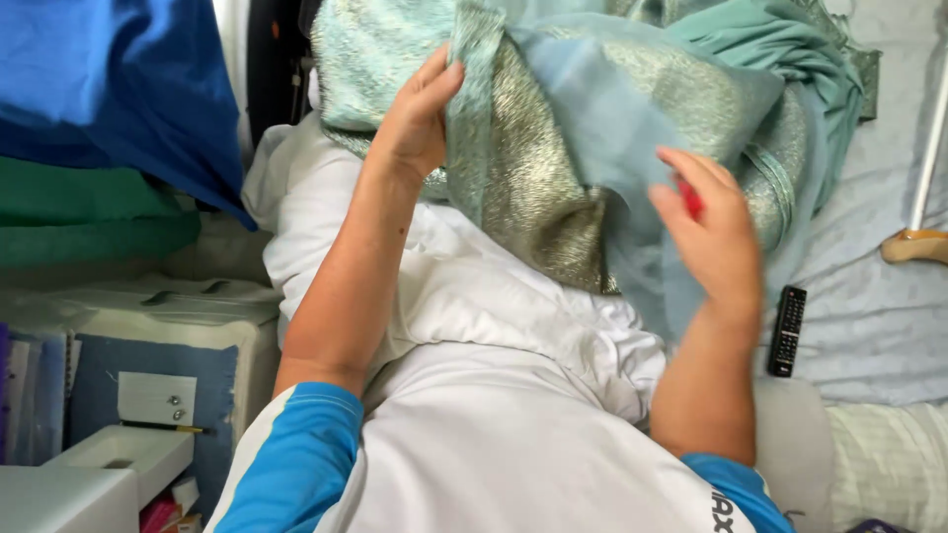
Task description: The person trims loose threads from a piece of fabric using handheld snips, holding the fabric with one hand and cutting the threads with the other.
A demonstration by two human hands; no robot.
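- Left hand [415,123]: raised, fingers curled around a fold of the teal-and-gold fabric [553,168], thumb side toward camera. Closed on the cloth's left edge.
- Right hand [716,237]: fingers pinched together on something small and red [691,200], held against the sheer pale-blue layer [632,148] of the same fabric. Can't tell what the red item is; mostly hidden by the fingers.
- Fabric location: bunched up in front of the person, between both hands, lifted off the white cloth [474,286] that lies under the forearms. The rest trails up and right over the grey bed sheet [869,306].
- Progress, as a judgement: fabric is gathered and being handled, not spread flat, not folded. Looks like mid-work on one spot of the sheer layer; most of the piece is a loose heap. Nothing visible marks a finished section.
- Left to do, judged from the heap: whole length of cloth not laid out or sorted yet.
- Around: black remote control [787,331] on the sheet just right of the right wrist, apart from it. Blue cloth [128,89] and green cloth [89,212] stacked at left. White machine or box edge [109,464] lower left, not touched.
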